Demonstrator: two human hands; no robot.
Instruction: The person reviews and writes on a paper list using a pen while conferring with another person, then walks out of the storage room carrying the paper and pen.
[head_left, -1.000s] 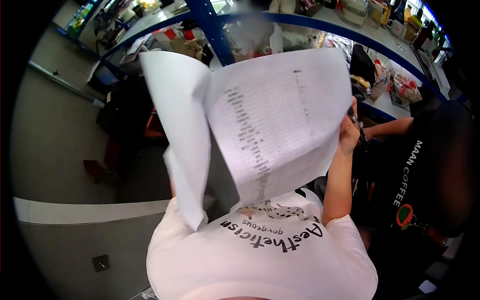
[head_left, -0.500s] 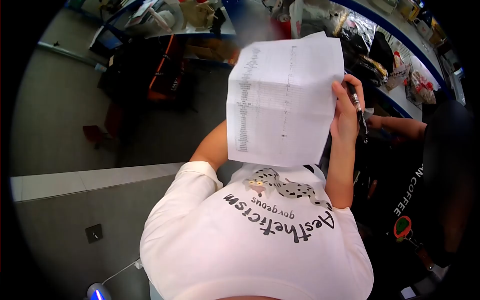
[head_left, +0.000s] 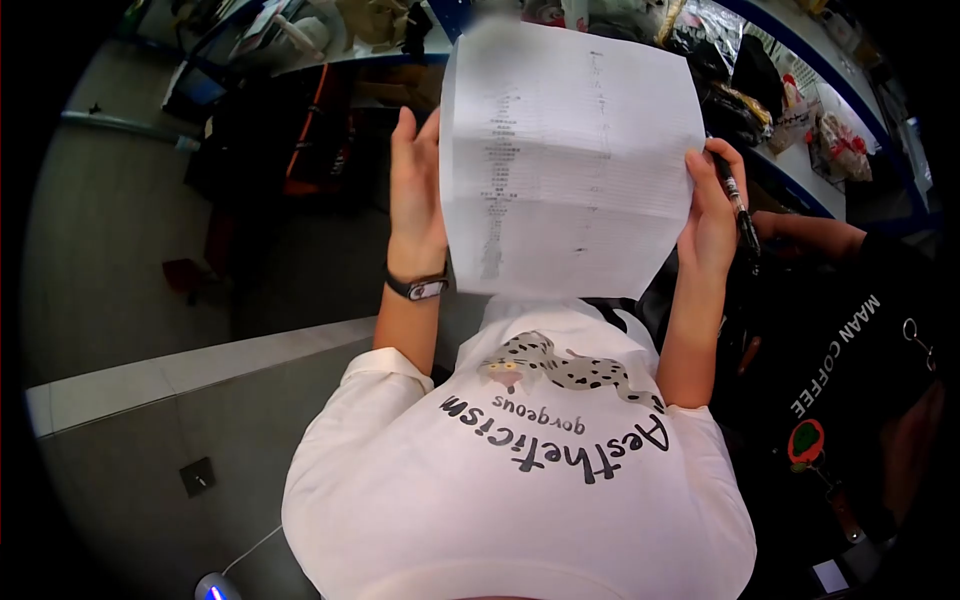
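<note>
A creased, printed paper sheet [head_left: 570, 170] is held up in front of my chest, with rows and columns of small text. My left hand [head_left: 415, 190], with a dark band on the wrist, is at the sheet's left edge; its thumb shows and the other fingers go behind the paper. My right hand [head_left: 712, 205] pinches the sheet's right edge and also holds a black pen [head_left: 738, 205], which points down along the outer side of the hand.
A person in a black shirt [head_left: 840, 350] stands close on the right, one forearm reaching toward the shelf. Blue-framed shelves [head_left: 815, 178] with bags and packages run along the top and right. A dark case with orange edging [head_left: 305, 130] is at the upper left.
The paper, earlier partly folded over, is now spread as one sheet. My left hand has come into view from behind it at the left edge. The pen stays in my right hand.
</note>
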